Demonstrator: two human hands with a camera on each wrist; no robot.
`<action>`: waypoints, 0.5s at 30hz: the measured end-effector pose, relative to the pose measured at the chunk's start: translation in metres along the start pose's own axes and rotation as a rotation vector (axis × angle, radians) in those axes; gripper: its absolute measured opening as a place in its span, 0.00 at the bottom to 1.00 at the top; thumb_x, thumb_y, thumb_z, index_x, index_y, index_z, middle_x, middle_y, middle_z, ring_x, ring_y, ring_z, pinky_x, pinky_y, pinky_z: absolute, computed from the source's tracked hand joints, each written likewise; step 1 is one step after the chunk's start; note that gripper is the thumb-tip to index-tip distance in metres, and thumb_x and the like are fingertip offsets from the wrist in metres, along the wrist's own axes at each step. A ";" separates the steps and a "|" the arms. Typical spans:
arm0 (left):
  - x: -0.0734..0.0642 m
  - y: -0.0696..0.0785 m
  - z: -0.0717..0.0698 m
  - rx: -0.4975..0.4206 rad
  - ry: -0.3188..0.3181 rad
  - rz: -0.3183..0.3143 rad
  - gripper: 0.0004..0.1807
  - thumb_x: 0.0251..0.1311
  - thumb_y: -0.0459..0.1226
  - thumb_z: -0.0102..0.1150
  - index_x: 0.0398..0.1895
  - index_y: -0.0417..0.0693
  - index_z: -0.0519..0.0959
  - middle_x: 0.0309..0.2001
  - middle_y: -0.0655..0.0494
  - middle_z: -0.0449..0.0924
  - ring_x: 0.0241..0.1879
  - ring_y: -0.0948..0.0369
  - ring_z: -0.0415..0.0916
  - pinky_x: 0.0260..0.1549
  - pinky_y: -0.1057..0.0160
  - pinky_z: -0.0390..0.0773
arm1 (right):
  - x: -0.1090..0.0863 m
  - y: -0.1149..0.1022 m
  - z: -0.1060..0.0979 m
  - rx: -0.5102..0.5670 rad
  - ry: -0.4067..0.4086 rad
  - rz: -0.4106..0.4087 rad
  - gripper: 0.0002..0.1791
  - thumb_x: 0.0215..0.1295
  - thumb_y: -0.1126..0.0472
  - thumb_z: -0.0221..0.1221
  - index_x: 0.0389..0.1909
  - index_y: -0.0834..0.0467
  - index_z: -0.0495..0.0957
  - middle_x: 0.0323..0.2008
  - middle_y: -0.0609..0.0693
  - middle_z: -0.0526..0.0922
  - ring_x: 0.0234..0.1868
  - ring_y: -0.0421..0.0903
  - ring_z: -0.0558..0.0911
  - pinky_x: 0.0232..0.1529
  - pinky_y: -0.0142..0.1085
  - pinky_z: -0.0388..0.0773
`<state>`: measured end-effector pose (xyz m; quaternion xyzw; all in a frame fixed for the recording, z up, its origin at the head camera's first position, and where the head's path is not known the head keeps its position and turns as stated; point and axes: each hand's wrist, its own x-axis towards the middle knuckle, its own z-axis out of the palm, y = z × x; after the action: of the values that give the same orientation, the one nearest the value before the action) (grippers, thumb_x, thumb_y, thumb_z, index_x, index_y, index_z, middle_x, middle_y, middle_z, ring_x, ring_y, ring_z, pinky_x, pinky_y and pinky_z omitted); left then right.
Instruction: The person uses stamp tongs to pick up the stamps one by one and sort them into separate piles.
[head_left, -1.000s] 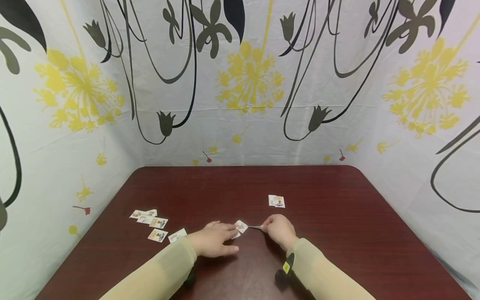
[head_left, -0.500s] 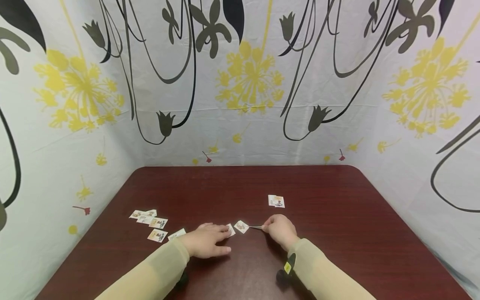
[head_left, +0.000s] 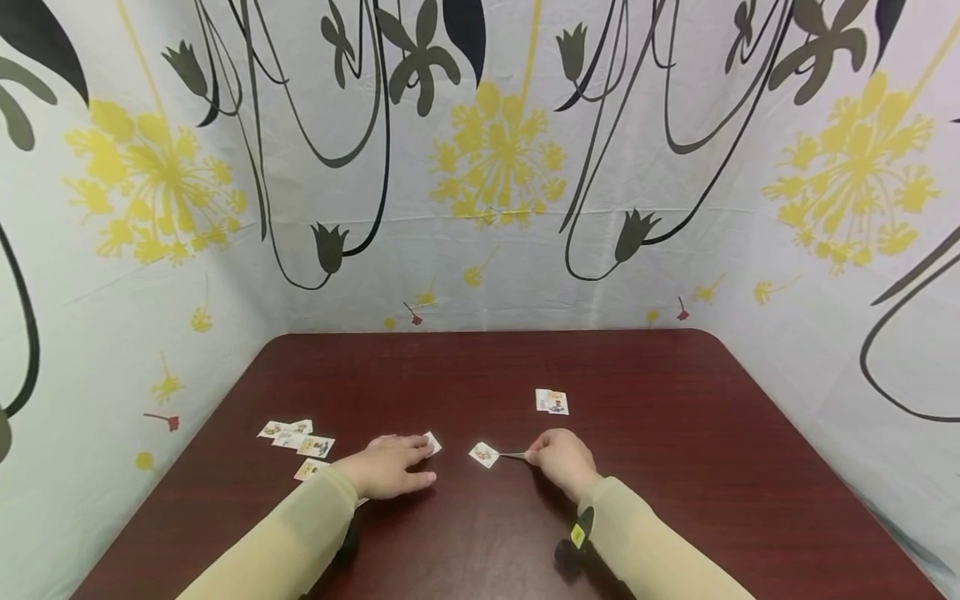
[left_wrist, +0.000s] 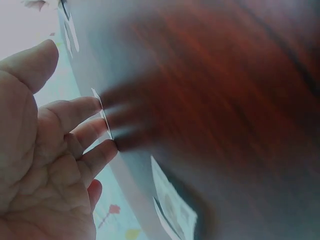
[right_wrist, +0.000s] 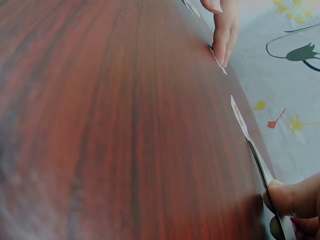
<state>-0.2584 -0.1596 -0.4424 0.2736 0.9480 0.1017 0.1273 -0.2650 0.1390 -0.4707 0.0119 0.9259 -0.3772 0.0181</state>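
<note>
My right hand pinches a pair of tweezers between thumb and fingers. The tips of the tweezers meet the corner of a small white picture card, which lies near the middle of the table. To the left, my left hand is spread flat, and its straight fingertips press on another small card. The left wrist view shows these fingers with the card's thin edge under their tips. Most of that card is hidden by the fingers in the head view.
Several small picture cards lie at the left of the dark red table, some overlapping. A few are partly covered by the left sleeve. Two overlapping cards lie farther back. A patterned cloth surrounds the table.
My left hand has slid left and slightly away from me, taking its card from beside the tweezered card. My right hand has stayed almost still with the tweezers.
</note>
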 end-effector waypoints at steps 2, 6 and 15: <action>-0.001 -0.002 0.000 -0.002 0.013 -0.001 0.34 0.68 0.57 0.47 0.68 0.45 0.68 0.70 0.47 0.63 0.69 0.48 0.57 0.66 0.44 0.52 | 0.000 0.000 0.000 0.000 0.001 -0.002 0.08 0.57 0.58 0.66 0.21 0.52 0.82 0.26 0.43 0.80 0.29 0.43 0.76 0.33 0.40 0.72; 0.000 -0.001 -0.001 0.002 0.027 -0.004 0.35 0.68 0.58 0.46 0.68 0.43 0.67 0.70 0.46 0.62 0.70 0.47 0.57 0.66 0.42 0.51 | 0.000 0.000 0.000 0.001 0.000 0.001 0.07 0.57 0.58 0.66 0.21 0.52 0.82 0.26 0.43 0.80 0.28 0.43 0.75 0.32 0.39 0.72; 0.021 0.032 0.004 0.056 -0.027 0.125 0.35 0.68 0.58 0.45 0.71 0.48 0.64 0.72 0.53 0.58 0.72 0.52 0.53 0.69 0.46 0.50 | 0.002 0.001 0.001 0.012 -0.004 -0.004 0.07 0.57 0.59 0.66 0.21 0.53 0.82 0.25 0.43 0.80 0.28 0.43 0.75 0.31 0.39 0.71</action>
<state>-0.2586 -0.1216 -0.4416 0.3369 0.9298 0.0793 0.1256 -0.2665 0.1386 -0.4722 0.0095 0.9237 -0.3826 0.0190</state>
